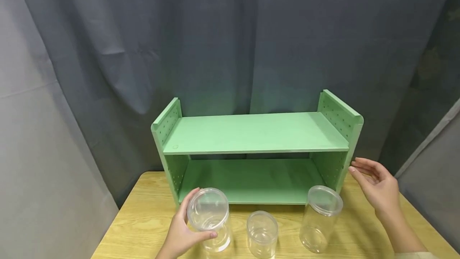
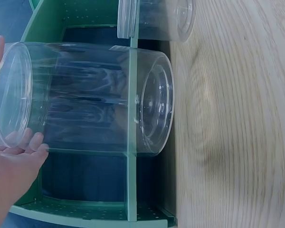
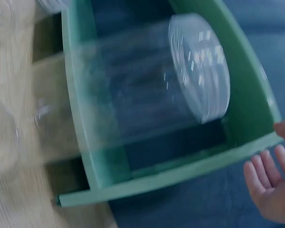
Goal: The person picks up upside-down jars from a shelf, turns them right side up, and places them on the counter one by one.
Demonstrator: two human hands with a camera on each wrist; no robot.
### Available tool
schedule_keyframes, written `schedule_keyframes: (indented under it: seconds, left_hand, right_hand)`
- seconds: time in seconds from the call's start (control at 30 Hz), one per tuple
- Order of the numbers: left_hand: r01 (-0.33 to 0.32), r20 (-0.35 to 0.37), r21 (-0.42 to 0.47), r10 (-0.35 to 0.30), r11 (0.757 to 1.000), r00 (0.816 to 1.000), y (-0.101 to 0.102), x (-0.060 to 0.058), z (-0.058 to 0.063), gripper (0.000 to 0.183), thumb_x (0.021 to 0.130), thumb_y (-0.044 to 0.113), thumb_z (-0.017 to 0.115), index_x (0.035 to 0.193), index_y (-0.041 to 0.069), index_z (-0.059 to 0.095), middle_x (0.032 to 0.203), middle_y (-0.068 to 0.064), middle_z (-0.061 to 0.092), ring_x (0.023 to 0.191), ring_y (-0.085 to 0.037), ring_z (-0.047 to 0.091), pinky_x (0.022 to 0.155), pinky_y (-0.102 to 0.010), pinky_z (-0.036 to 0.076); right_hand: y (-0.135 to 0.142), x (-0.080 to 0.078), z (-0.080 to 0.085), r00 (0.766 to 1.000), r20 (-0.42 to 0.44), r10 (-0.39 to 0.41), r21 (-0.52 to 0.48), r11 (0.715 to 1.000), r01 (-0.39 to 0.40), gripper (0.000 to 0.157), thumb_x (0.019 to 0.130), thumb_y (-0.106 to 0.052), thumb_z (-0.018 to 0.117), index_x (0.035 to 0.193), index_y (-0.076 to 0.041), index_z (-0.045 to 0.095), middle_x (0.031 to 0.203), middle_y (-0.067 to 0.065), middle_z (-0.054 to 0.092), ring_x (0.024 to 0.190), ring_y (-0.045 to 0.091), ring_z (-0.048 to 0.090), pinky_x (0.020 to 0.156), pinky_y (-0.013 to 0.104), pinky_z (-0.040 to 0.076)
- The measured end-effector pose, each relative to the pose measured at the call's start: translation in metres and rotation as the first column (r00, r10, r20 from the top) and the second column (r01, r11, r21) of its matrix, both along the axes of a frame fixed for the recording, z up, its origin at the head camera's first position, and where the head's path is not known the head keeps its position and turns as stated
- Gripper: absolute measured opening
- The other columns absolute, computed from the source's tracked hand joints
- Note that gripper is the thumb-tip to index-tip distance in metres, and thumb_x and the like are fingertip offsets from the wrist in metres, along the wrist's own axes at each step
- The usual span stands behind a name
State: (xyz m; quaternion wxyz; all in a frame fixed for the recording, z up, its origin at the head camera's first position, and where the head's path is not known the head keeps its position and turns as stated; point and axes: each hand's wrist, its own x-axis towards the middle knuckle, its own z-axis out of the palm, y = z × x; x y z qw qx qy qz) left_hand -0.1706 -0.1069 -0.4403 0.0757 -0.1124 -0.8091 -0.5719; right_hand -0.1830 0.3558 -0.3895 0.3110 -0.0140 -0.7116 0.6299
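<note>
My left hand (image 1: 185,229) grips a clear lidded plastic jar (image 1: 215,231) near its top, thumb on one side and fingers on the other. The left wrist view has the jar (image 2: 90,97) in front of the green shelf, the left hand (image 2: 14,166) at its lid; whether its base touches the table I cannot tell. The right hand (image 1: 382,187), holding nothing, is beside the right side panel of the green shelf (image 1: 251,135), fingers loosely bent. A tall clear jar (image 1: 318,227) stands left of that hand. Between the two is a shorter clear jar (image 1: 262,237).
The shelf has two levels and raised side panels with rows of small holes. It stands on a light wooden table (image 1: 129,215). A grey curtain (image 1: 215,43) hangs behind it, and pale grey fabric (image 1: 43,151) hangs at the left.
</note>
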Motion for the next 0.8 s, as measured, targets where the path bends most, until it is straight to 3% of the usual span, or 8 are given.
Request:
schedule_keyframes:
  seconds: [0.17, 0.33, 0.57, 0.8]
  left_hand:
    - [0.01, -0.009, 0.002, -0.01, 1.0, 1.0, -0.004, -0.002, -0.001, 0.112, 0.052, 0.016, 0.097, 0.146, 0.032, 0.039, 0.142, -0.005, 0.054, 0.117, -0.008, 0.056, 0.099, -0.024, 0.047]
    - [0.006, 0.007, 0.003, -0.006, 1.0, 1.0, -0.007, -0.005, -0.003, 0.113, 0.049, 0.014, 0.097, 0.145, 0.033, 0.039, 0.141, -0.008, 0.055, 0.12, -0.02, 0.058, 0.097, -0.029, 0.051]
    - [0.016, -0.007, -0.005, -0.016, 1.0, 1.0, -0.007, -0.011, -0.006, 0.112, 0.049, 0.015, 0.097, 0.145, 0.03, 0.041, 0.138, -0.011, 0.057, 0.12, -0.03, 0.057, 0.095, -0.038, 0.053]
    - [0.026, -0.018, -0.012, -0.026, 1.0, 0.999, -0.006, -0.02, -0.011, 0.11, 0.05, 0.015, 0.097, 0.144, 0.029, 0.042, 0.137, -0.014, 0.056, 0.12, -0.03, 0.055, 0.094, -0.038, 0.051]
  right_hand:
    - [0.024, -0.015, -0.007, 0.988, 0.05, 0.144, 0.011, 0.989, -0.145, 0.028, 0.09, -0.001, 0.068, 0.106, -0.024, 0.069, 0.092, -0.026, 0.071, 0.083, -0.013, 0.064, 0.072, 0.001, 0.05]
    - [0.042, -0.027, -0.011, 0.961, 0.133, 0.244, 0.059, 0.966, -0.253, 0.024, 0.092, -0.005, 0.066, 0.108, -0.024, 0.069, 0.092, -0.026, 0.07, 0.085, -0.012, 0.064, 0.075, 0.001, 0.049]
    - [0.057, -0.038, -0.008, 0.95, 0.262, 0.173, 0.246, 0.939, -0.239, 0.026, 0.095, -0.012, 0.063, 0.104, -0.036, 0.063, 0.091, -0.034, 0.062, 0.085, -0.017, 0.059, 0.072, 0.001, 0.045]
    - [0.058, -0.042, -0.005, 0.941, 0.27, 0.205, 0.222, 0.937, -0.268, 0.028, 0.095, -0.009, 0.062, 0.101, -0.037, 0.064, 0.09, -0.032, 0.063, 0.084, -0.016, 0.06, 0.071, 0.002, 0.046]
